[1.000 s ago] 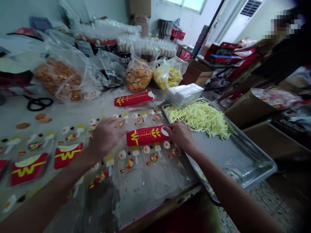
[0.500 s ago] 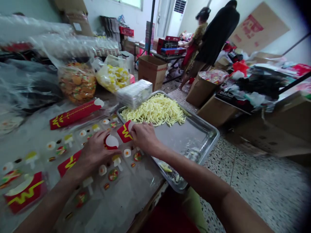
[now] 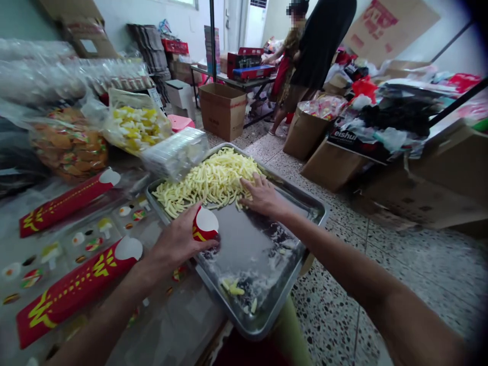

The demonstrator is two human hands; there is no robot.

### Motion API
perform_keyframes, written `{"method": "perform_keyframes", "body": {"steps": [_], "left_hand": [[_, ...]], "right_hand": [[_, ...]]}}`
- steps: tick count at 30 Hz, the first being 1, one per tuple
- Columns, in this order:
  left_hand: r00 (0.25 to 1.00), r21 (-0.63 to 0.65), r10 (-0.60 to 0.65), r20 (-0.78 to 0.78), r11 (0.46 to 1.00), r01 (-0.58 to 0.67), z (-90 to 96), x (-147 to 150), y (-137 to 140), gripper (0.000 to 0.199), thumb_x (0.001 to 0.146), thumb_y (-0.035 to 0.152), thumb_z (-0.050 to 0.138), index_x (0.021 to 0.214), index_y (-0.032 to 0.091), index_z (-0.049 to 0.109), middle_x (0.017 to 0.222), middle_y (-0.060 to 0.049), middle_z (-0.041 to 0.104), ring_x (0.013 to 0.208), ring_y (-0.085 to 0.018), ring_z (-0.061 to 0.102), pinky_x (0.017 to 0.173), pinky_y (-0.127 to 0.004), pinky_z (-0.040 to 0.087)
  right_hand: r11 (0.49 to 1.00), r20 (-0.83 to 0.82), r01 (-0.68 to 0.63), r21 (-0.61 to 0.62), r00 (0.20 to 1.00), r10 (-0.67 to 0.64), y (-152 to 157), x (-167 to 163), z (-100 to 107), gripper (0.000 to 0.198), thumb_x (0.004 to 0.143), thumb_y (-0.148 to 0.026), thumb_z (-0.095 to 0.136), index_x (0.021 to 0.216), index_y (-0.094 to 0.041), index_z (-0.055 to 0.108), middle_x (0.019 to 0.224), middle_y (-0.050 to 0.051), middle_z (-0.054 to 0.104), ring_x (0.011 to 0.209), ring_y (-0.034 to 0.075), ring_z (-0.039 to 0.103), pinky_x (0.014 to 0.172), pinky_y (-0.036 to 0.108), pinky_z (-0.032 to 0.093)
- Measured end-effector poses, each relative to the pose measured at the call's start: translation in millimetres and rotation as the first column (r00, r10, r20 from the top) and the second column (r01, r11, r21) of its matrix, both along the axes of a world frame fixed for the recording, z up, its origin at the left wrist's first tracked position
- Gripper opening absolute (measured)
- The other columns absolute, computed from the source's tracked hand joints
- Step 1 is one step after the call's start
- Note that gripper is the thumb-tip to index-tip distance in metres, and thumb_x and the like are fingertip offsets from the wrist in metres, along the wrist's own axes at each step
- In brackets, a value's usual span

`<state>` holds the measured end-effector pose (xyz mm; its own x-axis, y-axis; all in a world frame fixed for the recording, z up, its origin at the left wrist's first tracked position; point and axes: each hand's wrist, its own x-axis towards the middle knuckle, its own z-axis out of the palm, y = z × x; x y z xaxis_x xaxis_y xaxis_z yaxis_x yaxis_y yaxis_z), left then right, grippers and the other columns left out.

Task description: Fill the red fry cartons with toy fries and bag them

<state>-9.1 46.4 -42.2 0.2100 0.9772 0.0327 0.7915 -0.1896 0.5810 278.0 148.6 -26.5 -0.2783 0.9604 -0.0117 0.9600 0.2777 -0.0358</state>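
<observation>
My left hand (image 3: 176,238) is closed around a small red french fry carton (image 3: 207,223) with a white rounded panel, over the near left part of a metal tray (image 3: 244,236). At the right edge of a pile of pale yellow fries (image 3: 211,175) is my right hand (image 3: 265,197), its fingers apart and touching the pile; the fingertips are partly lost among the fries. A few loose fries (image 3: 233,287) and whitish crumbs lie at the tray's near end. To the left, a stack of red cartons (image 3: 76,290) rests on clear packs with small toy food pieces.
Another red carton stack (image 3: 70,203) lies further back. Behind it stand a bag of orange-brown pieces (image 3: 70,142), a bag of yellow and white pieces (image 3: 139,124) and a wrapped clear stack (image 3: 177,152) against the tray. Cardboard boxes (image 3: 223,109) and two people occupy the background.
My right hand has moved from a red carton to the fries. My left hand has carried its carton right, over the tray. The view has shifted right.
</observation>
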Motion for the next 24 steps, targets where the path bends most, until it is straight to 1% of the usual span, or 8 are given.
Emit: {"method": "perform_keyframes", "body": {"steps": [2, 5, 8, 12, 15, 18, 21, 24], "left_hand": [[0.999, 0.036, 0.044, 0.029, 0.998, -0.045, 0.2, 4.5, 0.9, 0.102, 0.069, 0.057, 0.081, 0.153, 0.021, 0.035, 0.153, -0.014, 0.049, 0.138, -0.032, 0.050, 0.116, -0.046, 0.040], [0.985, 0.070, 0.173, 0.026, 0.982, -0.174, 1.6, 12.0, 5.6, 0.100, 0.069, 0.056, 0.082, 0.152, 0.024, 0.037, 0.150, -0.013, 0.053, 0.135, -0.035, 0.053, 0.114, -0.049, 0.043], [0.984, 0.035, 0.178, 0.033, 0.983, -0.179, 4.0, 24.9, 15.8, 0.109, 0.064, 0.060, 0.085, 0.154, 0.025, 0.034, 0.151, -0.014, 0.052, 0.135, -0.037, 0.053, 0.112, -0.051, 0.044], [0.992, 0.035, 0.124, 0.029, 0.992, -0.125, 4.2, 33.2, 28.4, 0.111, 0.063, 0.067, 0.083, 0.154, 0.025, 0.034, 0.152, -0.013, 0.050, 0.136, -0.037, 0.051, 0.114, -0.050, 0.042], [0.984, 0.041, 0.178, -0.015, 0.983, -0.177, 1.7, 25.6, 31.9, 0.105, 0.070, 0.069, 0.077, 0.154, 0.023, 0.034, 0.148, -0.014, 0.052, 0.134, -0.040, 0.052, 0.112, -0.055, 0.043], [0.980, 0.085, 0.193, -0.053, 0.979, -0.188, -0.2, 23.0, 31.7, 0.099, 0.074, 0.066, 0.075, 0.153, 0.021, 0.034, 0.147, -0.015, 0.051, 0.134, -0.041, 0.050, 0.112, -0.056, 0.043], [0.993, 0.081, 0.091, -0.078, 0.993, -0.085, 2.7, 34.4, 25.9, 0.100, 0.072, 0.062, 0.078, 0.153, 0.022, 0.036, 0.146, -0.015, 0.053, 0.131, -0.039, 0.053, 0.112, -0.052, 0.044], [0.998, -0.009, -0.018, -0.052, 1.000, 0.018, 6.9, 49.0, 11.6, 0.106, 0.067, 0.067, 0.079, 0.154, 0.023, 0.037, 0.145, -0.014, 0.054, 0.129, -0.038, 0.056, 0.110, -0.052, 0.045]], "right_hand": [[0.988, -0.047, -0.154, -0.020, 0.987, 0.153, -4.5, 19.0, -0.7, 0.063, 0.083, -0.057, 0.072, 0.141, -0.035, 0.059, 0.147, 0.013, 0.052, 0.133, 0.037, 0.046, 0.110, 0.057, 0.030], [0.986, -0.225, -0.155, 0.055, 0.960, 0.164, -15.4, 35.9, 0.9, 0.040, 0.084, -0.050, 0.074, 0.119, -0.030, 0.074, 0.130, 0.011, 0.062, 0.116, 0.029, 0.057, 0.100, 0.046, 0.043], [0.961, -0.257, -0.267, 0.073, 0.926, 0.277, -12.6, 36.9, -6.1, 0.029, 0.092, -0.034, 0.069, 0.119, -0.029, 0.074, 0.128, 0.009, 0.065, 0.114, 0.025, 0.058, 0.098, 0.042, 0.045], [0.859, -0.249, -0.511, 0.001, 0.832, 0.495, 11.4, 41.4, -14.5, 0.041, 0.092, -0.024, 0.068, 0.131, -0.037, 0.067, 0.146, 0.003, 0.057, 0.129, 0.026, 0.051, 0.107, 0.048, 0.039], [0.887, -0.371, -0.456, 0.068, 0.814, 0.447, 15.3, 57.6, -5.7, 0.040, 0.089, -0.026, 0.073, 0.128, -0.034, 0.070, 0.150, 0.004, 0.054, 0.136, 0.027, 0.047, 0.109, 0.048, 0.039], [0.922, -0.451, -0.386, 0.031, 0.817, 0.358, -11.7, 67.5, 6.6, 0.019, 0.091, -0.032, 0.071, 0.108, -0.029, 0.078, 0.117, 0.004, 0.073, 0.105, 0.020, 0.065, 0.090, 0.036, 0.050], [0.950, -0.355, -0.307, -0.055, 0.895, 0.269, -50.4, 71.3, 6.9, 0.012, 0.091, -0.031, 0.069, 0.090, -0.024, 0.079, 0.085, 0.002, 0.073, 0.074, 0.016, 0.065, 0.067, 0.030, 0.048], [0.969, -0.322, -0.248, -0.021, 0.919, 0.228, -71.9, 80.8, -1.9, 0.020, 0.096, -0.022, 0.059, 0.097, -0.023, 0.079, 0.091, 0.005, 0.073, 0.080, 0.017, 0.067, 0.070, 0.031, 0.051]]}}
